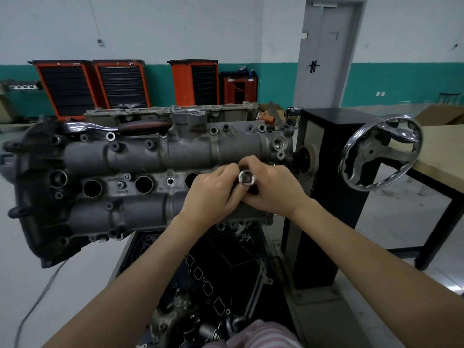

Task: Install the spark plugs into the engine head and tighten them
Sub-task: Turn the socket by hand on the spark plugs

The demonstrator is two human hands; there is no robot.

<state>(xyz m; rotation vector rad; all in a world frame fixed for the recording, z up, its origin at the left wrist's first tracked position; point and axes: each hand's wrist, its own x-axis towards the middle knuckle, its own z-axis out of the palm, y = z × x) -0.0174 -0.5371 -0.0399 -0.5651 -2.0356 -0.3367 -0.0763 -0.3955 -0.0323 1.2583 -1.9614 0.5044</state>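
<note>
Centrally: spark plug socket (246, 177), square drive end up, gripped by left hand (213, 190) and right hand (272, 188) over engine head (140, 156); ratchet wrench (113, 126) at far edge.

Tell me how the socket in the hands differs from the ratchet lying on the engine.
The socket is a short silver cylinder, held on end by both hands, square drive hole toward the camera. The ratchet is long, with a dark handle, lying flat and untouched on the engine head. Both have shiny chrome metal.

Two bare forearms reaching forward, left hand (213, 194) and right hand (272, 188) close together, fingers curled, pinching a socket (246, 177)
</note>
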